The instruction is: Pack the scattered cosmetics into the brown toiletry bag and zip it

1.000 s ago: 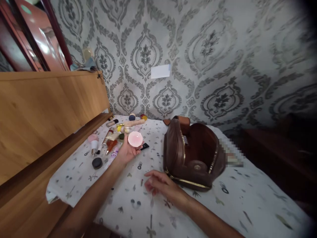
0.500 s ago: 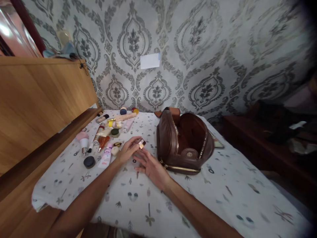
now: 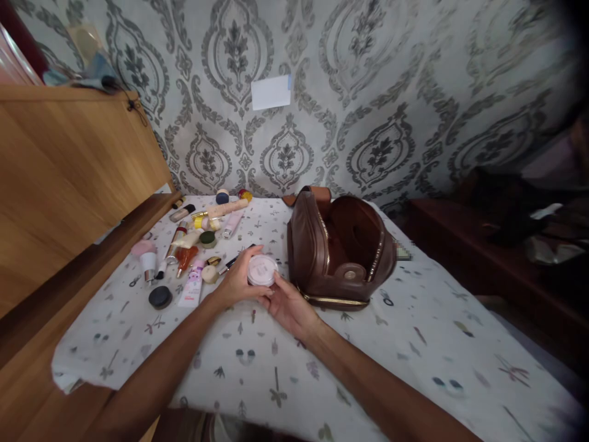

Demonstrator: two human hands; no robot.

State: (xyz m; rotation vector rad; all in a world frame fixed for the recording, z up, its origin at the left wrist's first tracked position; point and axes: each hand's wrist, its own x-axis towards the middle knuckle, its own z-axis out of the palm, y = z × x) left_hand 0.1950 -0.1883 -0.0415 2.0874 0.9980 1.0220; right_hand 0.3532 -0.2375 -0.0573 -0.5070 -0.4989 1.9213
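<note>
Left fingers (image 3: 251,251) and right fingers (image 3: 284,285) grasp a round pink case (image 3: 262,270), seemingly lidded.

No lettering can be read on anything here.

And pale pink it was, that compact (image 3: 262,271)! The bag (image 3: 341,273) came in deep brown, its zips (image 3: 335,301) bright gold! White was the cloth (image 3: 216,383), sprinkled with grey-green leafy motifs, while the wallpaper (image 3: 285,153) answered in grey damask on a paler ground!
</note>
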